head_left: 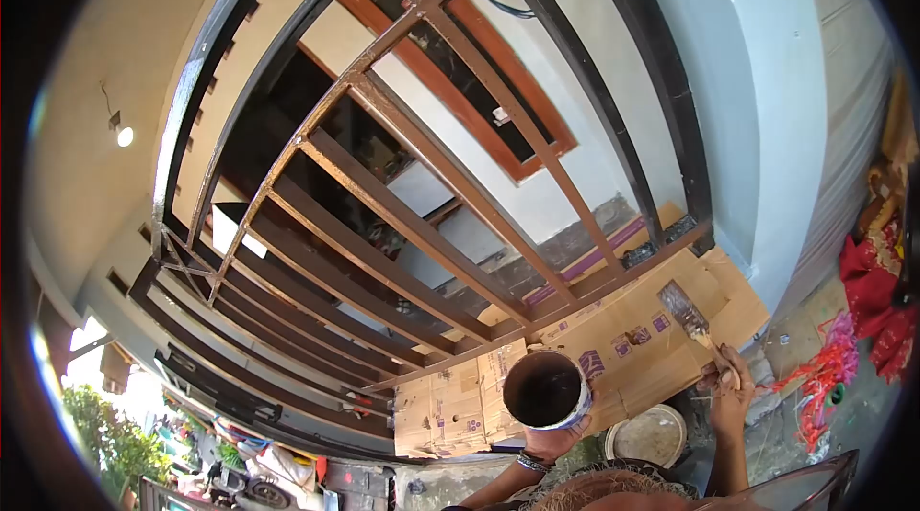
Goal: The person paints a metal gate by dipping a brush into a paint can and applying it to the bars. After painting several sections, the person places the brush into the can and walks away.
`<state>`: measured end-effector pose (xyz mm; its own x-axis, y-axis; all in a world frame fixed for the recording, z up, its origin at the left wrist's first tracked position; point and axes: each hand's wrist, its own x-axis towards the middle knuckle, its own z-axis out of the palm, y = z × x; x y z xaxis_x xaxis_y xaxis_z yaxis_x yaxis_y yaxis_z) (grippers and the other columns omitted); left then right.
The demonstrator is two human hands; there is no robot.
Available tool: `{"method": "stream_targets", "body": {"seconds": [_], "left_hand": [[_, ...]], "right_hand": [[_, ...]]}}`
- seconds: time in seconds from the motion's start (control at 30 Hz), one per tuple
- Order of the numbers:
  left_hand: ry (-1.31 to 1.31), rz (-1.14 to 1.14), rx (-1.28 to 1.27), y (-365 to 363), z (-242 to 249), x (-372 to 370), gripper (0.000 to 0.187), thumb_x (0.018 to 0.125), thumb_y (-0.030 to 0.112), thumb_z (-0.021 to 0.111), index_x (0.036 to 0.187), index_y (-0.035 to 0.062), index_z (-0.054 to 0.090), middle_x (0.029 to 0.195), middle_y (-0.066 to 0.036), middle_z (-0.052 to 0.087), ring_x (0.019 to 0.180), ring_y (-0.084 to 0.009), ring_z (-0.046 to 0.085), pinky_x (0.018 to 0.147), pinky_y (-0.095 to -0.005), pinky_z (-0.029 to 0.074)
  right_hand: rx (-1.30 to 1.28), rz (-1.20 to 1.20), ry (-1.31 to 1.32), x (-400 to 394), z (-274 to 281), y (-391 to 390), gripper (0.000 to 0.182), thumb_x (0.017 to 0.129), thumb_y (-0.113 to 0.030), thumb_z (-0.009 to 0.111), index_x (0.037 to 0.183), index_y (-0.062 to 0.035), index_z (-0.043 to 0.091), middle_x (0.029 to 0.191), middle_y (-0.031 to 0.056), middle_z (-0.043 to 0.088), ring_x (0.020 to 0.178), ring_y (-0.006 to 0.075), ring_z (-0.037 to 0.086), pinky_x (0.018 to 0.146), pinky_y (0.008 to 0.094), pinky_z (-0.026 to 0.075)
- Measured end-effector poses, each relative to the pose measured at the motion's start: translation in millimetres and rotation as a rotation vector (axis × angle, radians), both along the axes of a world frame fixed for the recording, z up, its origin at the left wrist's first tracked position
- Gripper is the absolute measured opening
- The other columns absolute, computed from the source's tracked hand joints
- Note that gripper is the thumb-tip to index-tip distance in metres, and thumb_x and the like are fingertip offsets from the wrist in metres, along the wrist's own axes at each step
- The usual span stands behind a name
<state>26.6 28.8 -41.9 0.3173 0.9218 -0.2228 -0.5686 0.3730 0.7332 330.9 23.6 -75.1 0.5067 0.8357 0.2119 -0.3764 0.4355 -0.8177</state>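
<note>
My left hand [559, 438] grips a paint can [585, 408] with dark paint showing inside. In my right hand [731, 385] is a paintbrush [685, 310], held by its handle, its dark-stained bristles pointing up and left, above the cardboard. Just beyond both hands stands a metal gate [446, 181], its middle bars brown and its outer frame partly black. Flattened cardboard [632, 372] lies along the foot of the gate, beneath the brush and beside the can. The brush appears apart from the bars.
A round pale lid or bucket [647, 436] sits on the ground between my arms. To the right are a light blue wall [738, 128] and red and pink fabric [829, 367]. Plants [115, 439] and a parked motorbike [259, 489] show at lower left.
</note>
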Motion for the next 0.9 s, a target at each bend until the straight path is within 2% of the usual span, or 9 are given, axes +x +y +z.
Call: {"method": "stream_targets", "body": {"seconds": [0.1, 0.17, 0.27, 0.37, 0.43, 0.53, 0.6, 0.7, 0.9], "left_hand": [[0.216, 0.028, 0.086, 2.1, -13.5, 2.2, 0.067, 0.097, 0.051, 0.050, 0.149, 0.0096, 0.042, 0.148, -0.013, 0.049, 0.139, -0.0331, 0.044, 0.104, -0.0482, 0.047], [0.188, 0.040, 0.090, 1.8, -13.9, 8.1, 0.065, 0.098, 0.049, 0.050, 0.149, 0.0095, 0.041, 0.148, -0.013, 0.049, 0.139, -0.0320, 0.044, 0.106, -0.0481, 0.045], [-0.171, 0.032, 0.009, 6.3, -7.3, 11.7, 0.063, 0.099, 0.046, 0.050, 0.149, 0.0093, 0.041, 0.148, -0.013, 0.049, 0.139, -0.0303, 0.045, 0.110, -0.0480, 0.043], [-0.557, -0.048, -0.049, 12.0, 6.1, 22.2, 0.060, 0.101, 0.043, 0.049, 0.150, 0.0091, 0.040, 0.148, -0.014, 0.049, 0.139, -0.0286, 0.045, 0.113, -0.0478, 0.040], [-0.651, -0.095, -0.056, 14.8, 11.4, 28.9, 0.058, 0.102, 0.041, 0.049, 0.150, 0.0090, 0.040, 0.148, -0.014, 0.048, 0.139, -0.0275, 0.045, 0.115, -0.0477, 0.039], [-0.510, 0.045, -0.086, 10.1, 1.8, 23.6, 0.070, 0.096, 0.040, 0.060, 0.153, 0.0072, 0.033, 0.149, -0.017, 0.047, 0.136, -0.0348, 0.048, 0.100, -0.0456, 0.054], [-0.449, 0.076, -0.091, 6.7, -1.5, 25.8, 0.070, 0.097, 0.041, 0.058, 0.152, 0.0078, 0.034, 0.149, -0.017, 0.046, 0.136, -0.0348, 0.048, 0.101, -0.0462, 0.052], [-0.398, 0.107, -0.089, 7.0, -2.0, 26.7, 0.069, 0.097, 0.043, 0.056, 0.152, 0.0088, 0.035, 0.150, -0.016, 0.046, 0.137, -0.0348, 0.047, 0.103, -0.0471, 0.050], [-0.379, 0.157, -0.083, 4.3, -8.8, 21.3, 0.068, 0.097, 0.048, 0.052, 0.152, 0.0107, 0.037, 0.151, -0.015, 0.045, 0.139, -0.0347, 0.044, 0.107, -0.0490, 0.046]], "right_hand": [[0.005, 0.193, 0.105, 9.5, -29.5, 3.3, 0.053, 0.095, -0.038, 0.069, 0.121, 0.0064, 0.059, 0.097, 0.0161, 0.066, 0.078, 0.0201, 0.066, 0.060, 0.0318, 0.057], [0.003, 0.277, 0.085, 16.4, -23.3, 11.4, 0.050, 0.093, -0.036, 0.070, 0.115, 0.0079, 0.062, 0.095, 0.0175, 0.068, 0.070, 0.0200, 0.066, 0.055, 0.0302, 0.055], [-0.040, 0.407, 0.015, 26.0, -16.7, 20.9, 0.050, 0.092, -0.037, 0.071, 0.109, 0.0089, 0.064, 0.091, 0.0188, 0.070, 0.059, 0.0191, 0.064, 0.050, 0.0284, 0.052], [-0.052, 0.589, -0.057, 33.3, -22.5, 29.7, 0.050, 0.095, -0.043, 0.067, 0.107, 0.0054, 0.062, 0.101, 0.0174, 0.066, 0.065, 0.0183, 0.064, 0.052, 0.0273, 0.050], [-0.020, 0.543, -0.022, 26.1, -34.5, 34.1, 0.052, 0.094, -0.044, 0.067, 0.108, 0.0051, 0.061, 0.098, 0.0173, 0.066, 0.062, 0.0180, 0.062, 0.050, 0.0275, 0.049], [0.002, 0.485, 0.024, 13.5, -62.4, 42.4, 0.055, 0.094, -0.046, 0.066, 0.110, 0.0065, 0.059, 0.095, 0.0178, 0.066, 0.058, 0.0175, 0.061, 0.048, 0.0273, 0.047], [0.000, 0.533, 0.024, 18.3, -77.3, 47.9, 0.057, 0.094, -0.047, 0.066, 0.112, 0.0075, 0.058, 0.093, 0.0183, 0.066, 0.056, 0.0170, 0.059, 0.046, 0.0270, 0.046], [-0.017, 0.448, 0.113, 14.2, -82.5, 45.5, 0.058, 0.095, -0.047, 0.064, 0.112, 0.0080, 0.059, 0.093, 0.0192, 0.066, 0.055, 0.0165, 0.059, 0.045, 0.0266, 0.044], [-0.058, 0.443, 0.057, 12.0, -82.1, 49.9, 0.053, 0.097, -0.044, 0.062, 0.110, 0.0069, 0.059, 0.094, 0.0189, 0.067, 0.054, 0.0156, 0.058, 0.045, 0.0257, 0.044]]}}
